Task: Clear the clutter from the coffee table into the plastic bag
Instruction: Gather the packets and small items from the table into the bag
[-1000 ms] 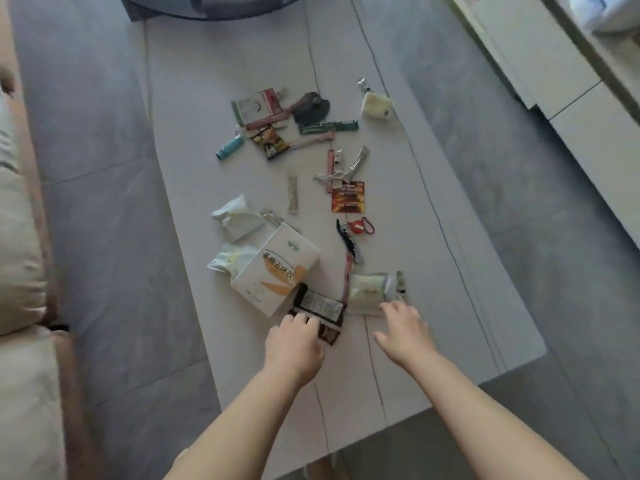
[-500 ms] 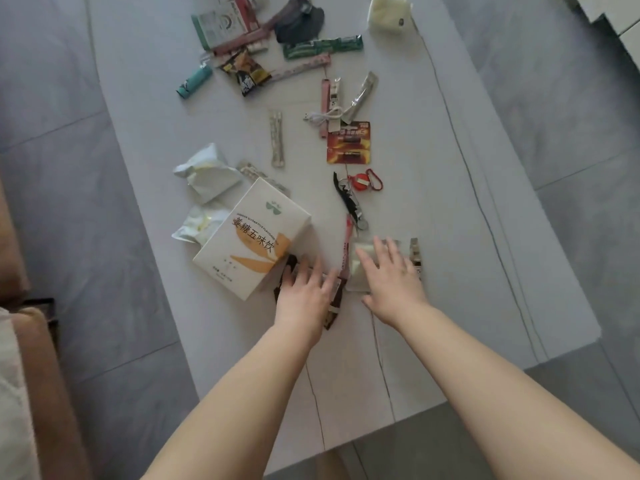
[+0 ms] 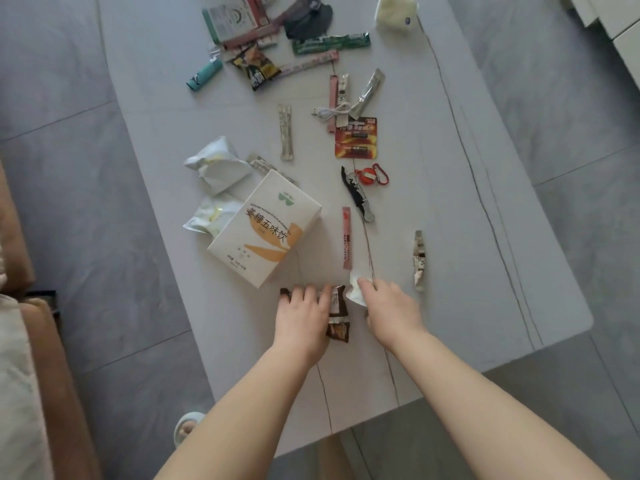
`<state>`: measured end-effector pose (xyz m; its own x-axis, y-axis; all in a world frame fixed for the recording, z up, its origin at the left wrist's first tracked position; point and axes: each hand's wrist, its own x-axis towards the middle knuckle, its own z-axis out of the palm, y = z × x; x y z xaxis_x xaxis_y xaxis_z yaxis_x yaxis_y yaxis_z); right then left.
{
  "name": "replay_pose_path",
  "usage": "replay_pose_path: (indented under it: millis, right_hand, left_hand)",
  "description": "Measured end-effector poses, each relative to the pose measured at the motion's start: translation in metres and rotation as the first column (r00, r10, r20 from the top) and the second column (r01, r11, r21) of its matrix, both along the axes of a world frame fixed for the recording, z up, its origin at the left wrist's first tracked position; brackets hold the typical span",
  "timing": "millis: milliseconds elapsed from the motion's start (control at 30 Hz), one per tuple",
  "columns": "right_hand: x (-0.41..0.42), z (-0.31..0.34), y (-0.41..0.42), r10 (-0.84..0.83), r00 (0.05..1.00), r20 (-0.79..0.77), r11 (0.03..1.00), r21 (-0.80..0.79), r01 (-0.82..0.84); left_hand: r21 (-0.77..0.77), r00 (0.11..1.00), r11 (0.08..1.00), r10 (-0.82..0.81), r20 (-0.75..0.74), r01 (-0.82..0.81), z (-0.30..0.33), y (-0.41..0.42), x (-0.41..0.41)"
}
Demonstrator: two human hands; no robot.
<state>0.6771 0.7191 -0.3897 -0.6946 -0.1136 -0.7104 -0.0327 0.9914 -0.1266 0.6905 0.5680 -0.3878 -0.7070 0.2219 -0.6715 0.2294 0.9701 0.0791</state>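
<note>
Both hands are sliding back toward the near edge since half a second ago: the right hand [image 3: 389,308] is dragging the pale packet [image 3: 356,292] away from its earlier spot beside the pink stick sachet [image 3: 346,237], and the left hand [image 3: 303,318] is pulling the brown wrapper [image 3: 337,315] down with it. Left fingers are curling over the top of the brown wrapper and gripping it against the surface [image 3: 467,237]; right fingers are pinching the crumpled pale packet, which is peeking out at 11 o'clock from the knuckles. No plastic bag is appearing in the view.

At 11 o'clock from the left hand, the white box [image 3: 266,226] with orange leaf print is lying tilted, just beyond the fingertips. Two crumpled white wrappers [image 3: 218,164] are sitting at 10 o'clock from the box, one partly tucked under it. A printed sachet [image 3: 419,259] is lying alone at 2 o'clock from the right hand. At 12 o'clock from the hands a black bottle opener [image 3: 356,194] with a red keyring [image 3: 369,175] is resting, and above it a red battery pack [image 3: 356,137], a white cable [image 3: 332,111] and a silver sachet [image 3: 370,90]. Farther up, toward 11 o'clock, a teal lighter [image 3: 204,75], a dark snack bag [image 3: 256,65] and a green wrapper [image 3: 330,43] are lying clustered near the far end
</note>
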Motion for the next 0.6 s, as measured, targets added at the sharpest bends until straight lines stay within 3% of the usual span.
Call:
replay_pose_path:
  millis: [333,600]
  right_hand:
    - [0.028,0.074,-0.079,0.076,0.997,0.033,0.982,-0.175,-0.069]
    - [0.026,0.127,-0.220,0.137,0.984,-0.118,0.944,-0.286,-0.166]
  left_hand:
    - [0.043,0.971,0.970,0.241,-0.007,-0.240,0.067,-0.094,0.045]
    - [-0.032,0.871,0.877,0.470,-0.142,-0.479,0.134,-0.231,0.064]
